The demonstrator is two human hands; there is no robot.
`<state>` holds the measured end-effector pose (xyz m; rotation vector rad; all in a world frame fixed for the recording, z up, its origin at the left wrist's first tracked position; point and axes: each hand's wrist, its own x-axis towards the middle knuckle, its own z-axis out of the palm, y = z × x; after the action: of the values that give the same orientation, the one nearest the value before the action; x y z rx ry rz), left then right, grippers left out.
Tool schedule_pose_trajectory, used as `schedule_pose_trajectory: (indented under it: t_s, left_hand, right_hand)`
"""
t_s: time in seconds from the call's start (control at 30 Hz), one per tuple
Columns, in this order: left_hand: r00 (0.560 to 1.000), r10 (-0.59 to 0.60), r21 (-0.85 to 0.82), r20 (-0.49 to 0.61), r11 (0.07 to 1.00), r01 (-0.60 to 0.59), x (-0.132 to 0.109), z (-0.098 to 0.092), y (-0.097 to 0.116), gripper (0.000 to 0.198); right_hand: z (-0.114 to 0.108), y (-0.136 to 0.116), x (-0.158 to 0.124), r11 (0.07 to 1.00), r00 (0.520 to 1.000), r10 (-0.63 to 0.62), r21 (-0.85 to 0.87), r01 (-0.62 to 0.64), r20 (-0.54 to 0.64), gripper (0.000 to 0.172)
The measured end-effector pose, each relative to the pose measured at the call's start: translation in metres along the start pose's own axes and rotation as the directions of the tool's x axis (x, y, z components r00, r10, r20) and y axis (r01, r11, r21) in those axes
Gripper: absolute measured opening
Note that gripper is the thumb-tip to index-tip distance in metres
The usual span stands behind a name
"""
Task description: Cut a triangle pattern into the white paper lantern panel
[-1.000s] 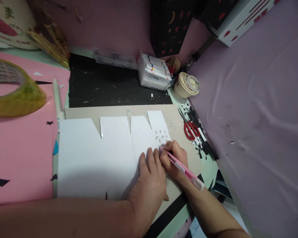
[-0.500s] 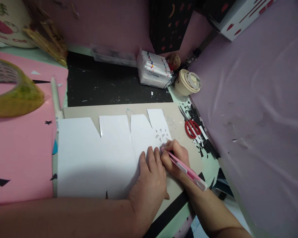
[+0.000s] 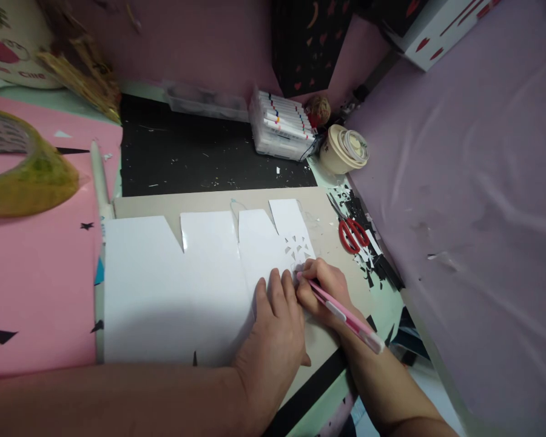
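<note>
A white card sheet (image 3: 173, 285) with notched flaps along its far edge lies on a beige board (image 3: 209, 202). One flap carries small cut-out shapes (image 3: 296, 247). My left hand (image 3: 275, 334) lies flat on the card, fingers stretched toward the cut-outs, pressing it down. My right hand (image 3: 323, 288) is closed round a pink craft knife (image 3: 341, 312), its tip on the card just below the cut-outs, right next to my left fingertips.
Red-handled scissors (image 3: 352, 235) and black paper scraps (image 3: 377, 264) lie right of the board. Behind are a black mat (image 3: 200, 158), a marker box (image 3: 279, 127), a round tub (image 3: 343, 153). A pink sheet (image 3: 36, 267), a tape roll (image 3: 22, 164) and a white stick (image 3: 99, 176) are left.
The pink knife's rear end has swung slightly down and to the right as my right hand works at the cut-outs. My left hand has stayed pressed on the card.
</note>
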<state>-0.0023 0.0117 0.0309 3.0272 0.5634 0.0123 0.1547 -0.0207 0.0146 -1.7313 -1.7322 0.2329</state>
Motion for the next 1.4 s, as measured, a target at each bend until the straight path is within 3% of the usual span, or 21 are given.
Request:
schedule_pose_trajectory:
  t_s: [0.27,0.43,0.57,1.07,1.4]
  left_hand:
    - [1.000,-0.002,-0.018,0.013,1.000,0.002,-0.001,-0.003,-0.001,0.101]
    - [1.000,-0.002,-0.011,-0.006,1.000,0.002,-0.001,0.000,0.000,0.104]
    - [1.000,-0.003,-0.004,-0.012,1.000,0.003,0.000,0.001,0.001,0.103]
    - [0.999,-0.018,-0.033,-0.036,0.999,0.016,0.000,0.002,0.003,0.103]
    - [0.992,-0.030,-0.017,-0.121,0.999,0.028,-0.002,0.009,0.004,0.105]
  right_hand:
    - [-0.001,0.000,-0.003,0.998,0.998,0.058,0.035,-0.058,0.006,0.020]
    - [0.001,-0.001,-0.006,0.966,0.980,0.178,0.203,-0.157,-0.088,0.014]
    - [0.000,-0.004,-0.003,0.958,0.963,0.248,0.178,-0.226,-0.109,0.013]
    - [0.000,-0.009,0.002,0.958,0.954,0.277,0.111,-0.265,-0.117,0.012]
    - [0.003,-0.008,0.000,0.947,0.941,0.310,0.134,-0.292,-0.135,0.014]
